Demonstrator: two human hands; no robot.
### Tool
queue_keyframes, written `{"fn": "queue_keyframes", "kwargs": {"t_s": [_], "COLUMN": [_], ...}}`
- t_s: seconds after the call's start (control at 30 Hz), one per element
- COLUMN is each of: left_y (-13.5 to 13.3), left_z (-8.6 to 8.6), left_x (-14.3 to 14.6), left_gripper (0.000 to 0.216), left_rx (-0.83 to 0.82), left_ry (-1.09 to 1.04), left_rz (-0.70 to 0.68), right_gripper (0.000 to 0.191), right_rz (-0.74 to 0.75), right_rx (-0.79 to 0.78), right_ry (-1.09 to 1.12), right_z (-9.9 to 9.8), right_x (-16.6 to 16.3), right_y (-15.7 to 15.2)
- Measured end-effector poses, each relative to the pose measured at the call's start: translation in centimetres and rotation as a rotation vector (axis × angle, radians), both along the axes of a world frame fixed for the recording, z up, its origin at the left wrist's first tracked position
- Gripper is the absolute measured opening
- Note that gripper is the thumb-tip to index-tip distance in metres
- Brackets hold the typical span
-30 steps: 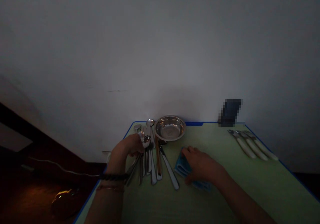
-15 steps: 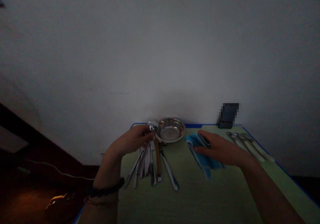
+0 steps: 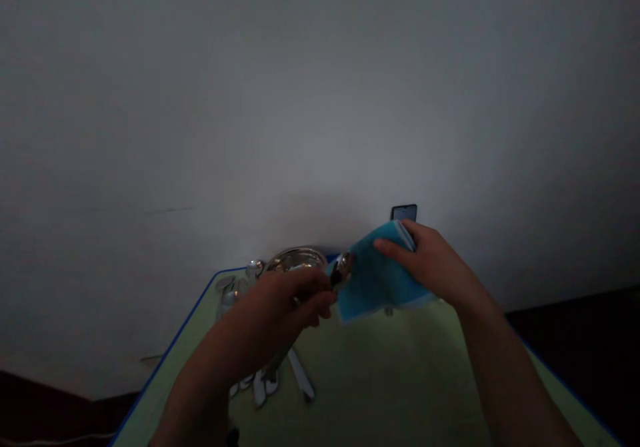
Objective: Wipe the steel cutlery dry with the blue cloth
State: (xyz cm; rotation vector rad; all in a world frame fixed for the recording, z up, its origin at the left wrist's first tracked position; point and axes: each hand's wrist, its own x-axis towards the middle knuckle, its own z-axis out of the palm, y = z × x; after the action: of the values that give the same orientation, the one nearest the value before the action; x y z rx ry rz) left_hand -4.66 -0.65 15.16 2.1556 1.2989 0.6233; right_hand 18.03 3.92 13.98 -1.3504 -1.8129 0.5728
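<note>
My left hand [image 3: 285, 304] is closed around the handle of a metal spoon [image 3: 342, 267], whose bowl points right and up. The spoon's bowl touches the left edge of a blue cloth [image 3: 373, 275]. My right hand [image 3: 433, 260] grips that cloth from the right and holds it above the table. Both hands hover over the pale green table [image 3: 400, 380].
A shiny steel bowl [image 3: 295, 258] stands at the table's far edge, partly behind my left hand. Several pieces of cutlery [image 3: 265, 384] lie on the table under my left forearm. A dark phone [image 3: 404, 212] leans against the white wall. The table has a blue rim [image 3: 165, 354].
My left hand lifted one spoon from the cutlery pile and carried it right. My right hand raised the blue cloth off the table to meet it. The view shifted right.
</note>
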Motion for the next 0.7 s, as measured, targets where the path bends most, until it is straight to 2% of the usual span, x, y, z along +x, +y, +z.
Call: {"fn": "queue_keyframes", "kwargs": {"t_s": [0.17,0.27,0.4,0.5,0.57,0.63,0.7], "left_y": [1.3,1.8,2.2,2.1,2.1,2.1,2.1], "left_z": [0.3,0.0,-0.1,0.2,0.3,0.4,0.3], "left_x": [1.9,2.0,1.7,1.7,1.8,1.9,2.1], "left_gripper": [0.02,0.025,0.021,0.018,0.02,0.021,0.021], "left_rx": [0.065,0.118,0.187,0.23,0.237,0.234,0.226], "left_ry": [0.028,0.038,0.081,0.153,0.185,0.176,0.163], "left_rz": [0.102,0.175,0.279,0.325,0.297,0.27,0.248], "right_gripper": [0.035,0.032,0.029,0.043,0.041,0.028,0.036], "right_rz": [0.004,0.089,0.285,0.394,0.319,0.17,0.055], "right_rx": [-0.114,-0.21,-0.186,-0.149,-0.088,-0.031,-0.01], "right_ry": [0.399,0.566,0.627,0.614,0.511,0.356,0.271], "right_z": [0.5,0.7,0.5,0.0,-0.6,-1.3,-1.9], "right_x": [-0.3,-1.1,-2.2,-2.8,-3.3,-3.6,-3.9], "right_y": [-0.8,-1.3,-1.2,-0.6,-0.3,-0.1,0.0]}}
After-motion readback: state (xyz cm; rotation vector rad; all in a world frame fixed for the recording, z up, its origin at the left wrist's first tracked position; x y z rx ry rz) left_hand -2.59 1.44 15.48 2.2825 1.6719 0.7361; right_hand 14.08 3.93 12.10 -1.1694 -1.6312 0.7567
